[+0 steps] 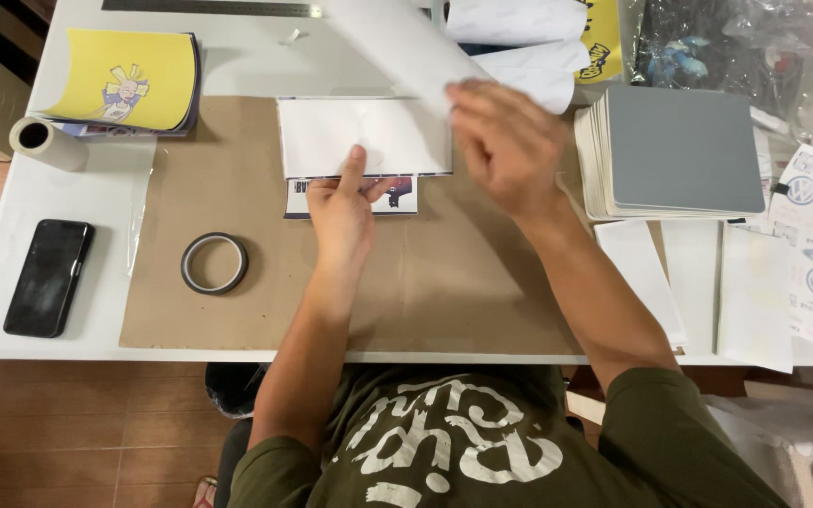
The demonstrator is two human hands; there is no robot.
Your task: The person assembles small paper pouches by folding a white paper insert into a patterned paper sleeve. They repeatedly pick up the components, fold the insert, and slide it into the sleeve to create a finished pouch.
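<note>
A: Head view: what are my hands doing?
B: Your left hand [341, 209] presses a finger on the white sheet [364, 136]; your right hand [505, 141], curled, lifts its edge.
A: Surface?
B: Brown board [265, 282] on a white table [39, 188]; tape ring [214, 263], phone [48, 277], grey stack [675, 150].

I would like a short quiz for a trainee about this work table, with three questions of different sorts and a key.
1. True or false: the left hand presses on the printed sheet.
2. Which thing lies nearest the left edge of the table? A) tape ring B) black phone C) grey board stack
3. What does the right hand lift?

Key: 1. True. 2. B. 3. A white sheet, peeled upward; the hand is blurred.
</note>
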